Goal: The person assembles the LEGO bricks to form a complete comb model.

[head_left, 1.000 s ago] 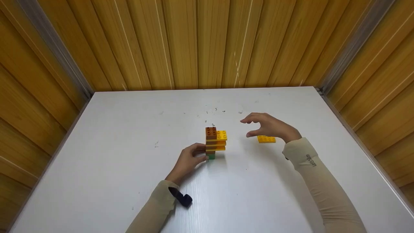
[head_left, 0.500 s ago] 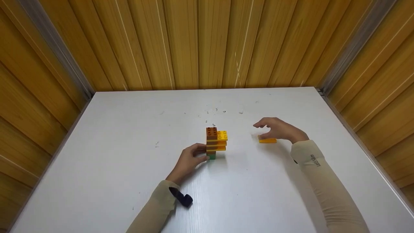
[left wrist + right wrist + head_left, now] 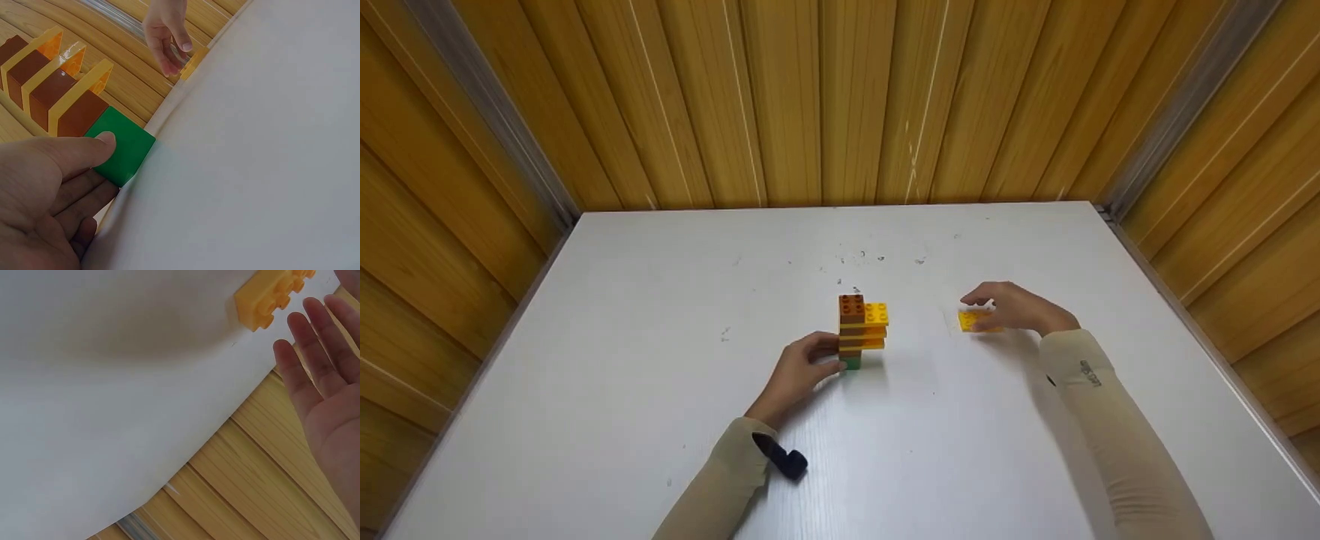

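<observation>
A stack of building bricks [image 3: 851, 319] stands upright near the middle of the table. Its green bottom brick [image 3: 125, 147] carries brown bricks alternating with thin yellow plates that jut out to the right. My left hand [image 3: 797, 373] grips the base, thumb on the green brick's near face and fingers behind it. Right of the stack, a flat yellow plate [image 3: 969, 321] with studs lies on the table. Over it hovers my right hand [image 3: 1011, 306], thumb in front of the plate and fingers beyond it. In the right wrist view, the fingers [image 3: 306, 329] are extended beside the studded yellow plate [image 3: 264, 301].
The white table [image 3: 622, 337] has small dark marks [image 3: 862, 256] behind the stack. Wood-patterned panels [image 3: 825, 105] rise at the back and both sides. A black strap [image 3: 784, 457] sits at the left cuff.
My right hand has moved right and lower, from beside the yellow plate to over it. The left hand and the stack have stayed in place.
</observation>
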